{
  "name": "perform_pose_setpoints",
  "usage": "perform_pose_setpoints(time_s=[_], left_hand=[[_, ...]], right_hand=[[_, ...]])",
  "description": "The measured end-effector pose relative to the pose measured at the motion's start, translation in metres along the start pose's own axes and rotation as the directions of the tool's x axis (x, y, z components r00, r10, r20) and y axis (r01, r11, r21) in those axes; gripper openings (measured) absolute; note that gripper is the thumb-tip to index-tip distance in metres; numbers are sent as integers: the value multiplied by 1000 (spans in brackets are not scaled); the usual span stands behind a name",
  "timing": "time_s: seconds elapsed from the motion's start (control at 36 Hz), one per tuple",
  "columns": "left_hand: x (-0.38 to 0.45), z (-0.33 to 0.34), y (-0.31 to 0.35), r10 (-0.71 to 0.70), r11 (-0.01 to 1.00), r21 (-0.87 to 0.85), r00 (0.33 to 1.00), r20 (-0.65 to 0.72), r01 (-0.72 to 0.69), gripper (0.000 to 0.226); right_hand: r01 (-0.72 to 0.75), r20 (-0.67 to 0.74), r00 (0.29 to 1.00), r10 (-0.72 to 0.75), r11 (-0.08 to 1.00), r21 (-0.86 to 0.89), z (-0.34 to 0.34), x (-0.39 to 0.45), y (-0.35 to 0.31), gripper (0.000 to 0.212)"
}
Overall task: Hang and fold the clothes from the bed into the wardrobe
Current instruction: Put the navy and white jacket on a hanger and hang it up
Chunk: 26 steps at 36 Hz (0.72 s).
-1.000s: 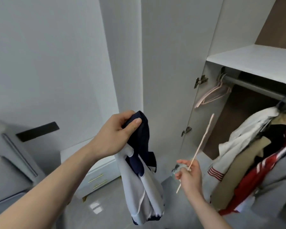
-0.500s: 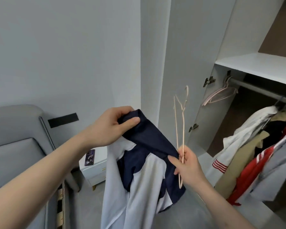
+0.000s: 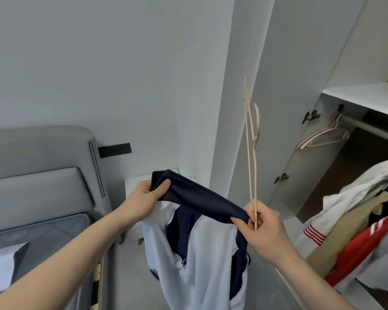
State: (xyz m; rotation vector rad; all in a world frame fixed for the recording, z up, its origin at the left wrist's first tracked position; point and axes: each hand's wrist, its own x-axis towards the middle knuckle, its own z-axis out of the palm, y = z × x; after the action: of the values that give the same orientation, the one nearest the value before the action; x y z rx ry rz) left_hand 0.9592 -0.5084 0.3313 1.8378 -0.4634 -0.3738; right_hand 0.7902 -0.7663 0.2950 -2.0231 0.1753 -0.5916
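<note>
A navy and pale blue jacket (image 3: pixel 197 249) hangs in front of me, its navy collar stretched between both hands. My left hand (image 3: pixel 143 198) grips the collar's left end. My right hand (image 3: pixel 262 229) pinches the collar's right end together with a thin pink hanger (image 3: pixel 251 153), which stands upright, hook at the top. To the right is the open wardrobe (image 3: pixel 354 92), its rail (image 3: pixel 372 128) carrying empty pink hangers (image 3: pixel 323 137) and several hung garments (image 3: pixel 356 220).
The wardrobe door (image 3: pixel 276 108) stands open just behind the hanger. A grey bed with padded headboard (image 3: pixel 38 175) lies at the left, a white pillow (image 3: pixel 0 262) on it. A white nightstand (image 3: pixel 132 186) sits between bed and wall, behind the jacket.
The view swung left and down towards the bed. My right hand has closed on the collar's right end beside the hanger, and the collar is now pulled out wider between both hands.
</note>
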Motion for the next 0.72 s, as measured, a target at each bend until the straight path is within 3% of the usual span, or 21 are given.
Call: perform_pose_setpoints(time_s=[0.17, 0.25, 0.33, 0.39, 0.42, 0.44, 0.53, 0.61, 0.67, 0.72], left_hand=[[-6, -22, 54, 126, 991, -59, 985, 117, -120, 37], [-4, -32, 75, 192, 981, 14, 969, 155, -196, 40], [4, -47, 85, 267, 901, 324, 958, 109, -288, 54], [9, -54, 81, 357, 702, 635, 931, 77, -322, 53], [11, -55, 79, 375, 627, 713, 924, 76, -313, 53], [11, -55, 76, 368, 616, 726, 927, 80, -307, 53], [14, -55, 73, 286, 787, 555, 956, 59, -269, 53], [15, -62, 81, 89, 989, 110, 992, 92, -99, 52], [16, -71, 86, 20, 999, -30, 993, 118, -17, 48], [18, -78, 86, 16, 1000, 19, 999, 49, -17, 44]], right_hand=[[-3, 86, 996, 7, 999, -46, -16, 17, -8, 51], [-5, 142, 990, 7, 1000, -17, -22, 26, -18, 51], [46, 169, 985, -44, 999, -6, -29, 35, -32, 47], [111, 152, 983, -104, 993, -39, -32, 43, -42, 47], [146, 132, 982, -136, 987, -73, -32, 47, -47, 48], [178, 114, 980, -166, 978, -111, -32, 52, -52, 50], [194, 111, 977, -180, 971, -142, -32, 63, -61, 53], [141, 178, 977, -120, 984, -108, -33, 70, -59, 45], [165, 229, 965, -131, 977, -137, -35, 72, -57, 34], [182, 276, 952, -134, 971, -157, -39, 73, -56, 35]])
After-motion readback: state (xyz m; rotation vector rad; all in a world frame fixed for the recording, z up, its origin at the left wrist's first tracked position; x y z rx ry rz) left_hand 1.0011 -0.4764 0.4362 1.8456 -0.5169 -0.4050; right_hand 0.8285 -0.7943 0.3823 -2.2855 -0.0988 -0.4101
